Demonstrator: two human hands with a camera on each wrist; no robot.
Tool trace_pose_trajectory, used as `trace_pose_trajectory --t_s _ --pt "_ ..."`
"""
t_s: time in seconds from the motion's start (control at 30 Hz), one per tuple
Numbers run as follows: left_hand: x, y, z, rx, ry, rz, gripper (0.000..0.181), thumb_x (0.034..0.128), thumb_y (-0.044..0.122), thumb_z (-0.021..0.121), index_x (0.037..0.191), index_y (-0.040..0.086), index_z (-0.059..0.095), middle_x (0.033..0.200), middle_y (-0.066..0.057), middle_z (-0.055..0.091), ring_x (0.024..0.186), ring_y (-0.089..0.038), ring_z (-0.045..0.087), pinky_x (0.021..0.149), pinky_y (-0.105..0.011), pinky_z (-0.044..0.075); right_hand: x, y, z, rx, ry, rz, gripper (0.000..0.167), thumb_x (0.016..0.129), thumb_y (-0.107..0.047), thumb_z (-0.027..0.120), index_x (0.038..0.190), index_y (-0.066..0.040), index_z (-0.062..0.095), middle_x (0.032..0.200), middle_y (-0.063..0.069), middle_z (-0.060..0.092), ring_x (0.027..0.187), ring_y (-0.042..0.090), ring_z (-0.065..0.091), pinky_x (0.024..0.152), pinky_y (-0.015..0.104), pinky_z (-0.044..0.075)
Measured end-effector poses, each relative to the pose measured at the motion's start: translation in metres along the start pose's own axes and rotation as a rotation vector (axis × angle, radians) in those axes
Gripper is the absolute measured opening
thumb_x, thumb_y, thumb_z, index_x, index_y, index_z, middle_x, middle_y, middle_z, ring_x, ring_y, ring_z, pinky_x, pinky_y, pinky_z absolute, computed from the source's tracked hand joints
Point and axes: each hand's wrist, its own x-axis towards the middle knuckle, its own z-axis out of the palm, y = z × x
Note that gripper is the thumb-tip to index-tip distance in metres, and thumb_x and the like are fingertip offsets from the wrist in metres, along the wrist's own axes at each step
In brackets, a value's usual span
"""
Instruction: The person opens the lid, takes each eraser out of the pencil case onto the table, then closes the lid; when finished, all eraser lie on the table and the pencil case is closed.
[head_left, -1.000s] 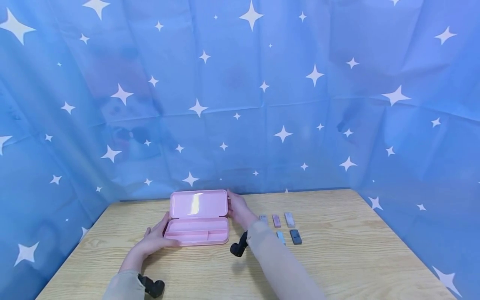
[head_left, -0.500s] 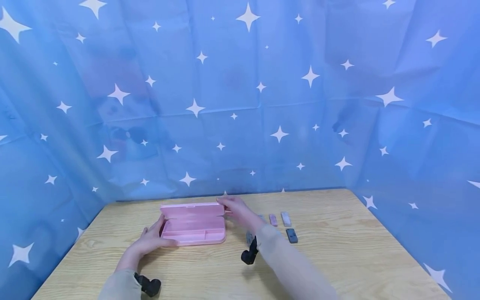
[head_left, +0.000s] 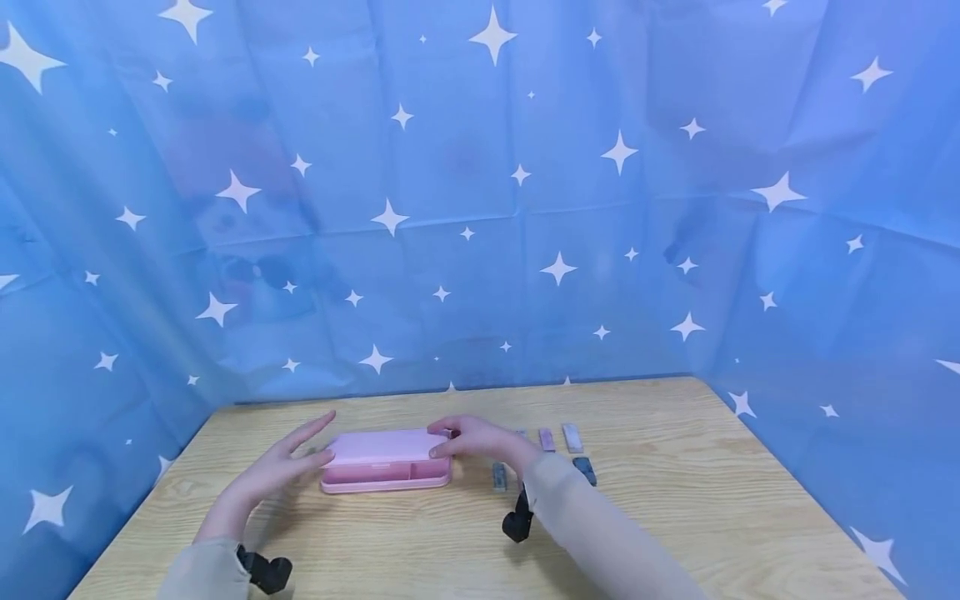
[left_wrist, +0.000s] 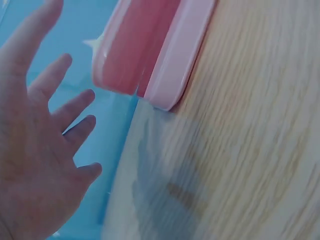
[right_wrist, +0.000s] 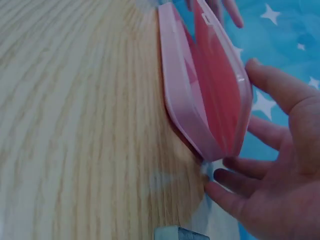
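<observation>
A pink pencil case (head_left: 387, 475) lies on the table with its lid (head_left: 382, 447) tilted low over the base, leaving a gap along the front. Through that gap part of a divided interior shows. At the case's right end is my right hand (head_left: 476, 439); its thumb touches the lid's outer side while the other fingers extend by the hinge end, as the right wrist view (right_wrist: 280, 145) shows. My left hand (head_left: 273, 468) is raised at the left end, fingers spread and holding nothing. In the left wrist view the left hand (left_wrist: 45, 140) is apart from the case (left_wrist: 172, 60).
Several small blocks lie right of the case: a purple one (head_left: 547, 440), a pale one (head_left: 572, 437), a dark one (head_left: 584, 470) partly behind the right sleeve, and a grey-blue one (head_left: 499, 477). A starry blue curtain (head_left: 480, 317) hangs behind the wooden table (head_left: 675, 492).
The lid has swung from upright forward and down over the base, the right hand moving with it. My left hand has come off the case's left side and lifted slightly.
</observation>
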Motion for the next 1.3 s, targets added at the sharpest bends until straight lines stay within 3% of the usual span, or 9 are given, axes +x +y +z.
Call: trace_pose_trajectory --t_s 0.17,0.5,0.63,0.83,0.93,1.13,1.3 --pt "0.009 0.006 0.003 0.076 -0.029 0.044 0.061 0.0936 0.035 0.063 0.147 0.011 0.044 0.156 -0.024 0.023 0.140 -0.050 0.015 0.104 -0.072 0.021 -0.003 -0.002 0.005 -0.091 -0.006 0.010 0.057 0.086 -0.033 0.073 0.139 -0.019 0.054 0.142 0.006 0.050 0.131 0.029 0.044 0.105 0.045 0.039" --pt "0.015 -0.005 0.010 0.096 -0.094 -0.018 0.067 0.0824 0.033 0.076 0.140 0.008 0.052 0.152 -0.028 0.026 0.137 -0.054 0.018 0.107 -0.069 0.019 0.000 -0.002 0.015 -0.161 0.024 -0.003 0.056 0.084 -0.026 0.076 0.136 -0.018 0.057 0.142 0.006 0.049 0.130 0.024 0.045 0.104 0.040 0.040" --pt "0.016 -0.008 0.014 0.068 -0.096 -0.021 0.065 0.0815 0.032 0.077 0.138 0.007 0.055 0.153 -0.028 0.026 0.138 -0.054 0.018 0.107 -0.068 0.017 0.001 -0.001 0.016 -0.165 0.033 -0.004 0.055 0.084 -0.024 0.076 0.135 -0.018 0.057 0.141 0.004 0.050 0.121 0.018 0.049 0.098 0.035 0.043" --pt "0.016 -0.010 0.017 0.079 -0.087 0.032 0.064 0.0831 0.029 0.076 0.137 0.002 0.054 0.151 -0.032 0.026 0.136 -0.055 0.020 0.107 -0.068 0.020 0.000 -0.002 0.016 -0.178 0.045 -0.010 0.055 0.084 -0.024 0.077 0.135 -0.017 0.057 0.140 0.004 0.051 0.115 0.016 0.051 0.093 0.034 0.045" --pt "0.016 -0.011 0.018 0.079 -0.085 0.027 0.064 0.0839 0.029 0.076 0.138 0.003 0.053 0.151 -0.031 0.025 0.137 -0.055 0.019 0.108 -0.067 0.019 0.000 -0.001 0.016 -0.179 0.052 -0.010 0.055 0.084 -0.023 0.077 0.135 -0.017 0.058 0.140 0.004 0.051 0.114 0.016 0.052 0.092 0.033 0.045" --pt "0.013 -0.009 0.020 0.046 -0.085 0.000 0.065 0.0841 0.028 0.076 0.139 0.004 0.052 0.153 -0.029 0.022 0.138 -0.053 0.015 0.109 -0.066 0.017 -0.003 -0.004 0.017 -0.162 0.056 -0.002 0.056 0.084 -0.020 0.078 0.135 -0.015 0.057 0.134 0.003 0.054 0.091 0.015 0.051 0.077 0.031 0.043" --pt "0.012 -0.008 0.022 0.070 -0.088 -0.011 0.065 0.0840 0.028 0.076 0.140 0.004 0.051 0.153 -0.030 0.022 0.138 -0.054 0.015 0.109 -0.066 0.016 -0.005 -0.005 0.019 -0.174 0.067 0.009 0.056 0.083 -0.022 0.078 0.135 -0.017 0.058 0.140 0.004 0.051 0.114 0.016 0.051 0.090 0.033 0.045"
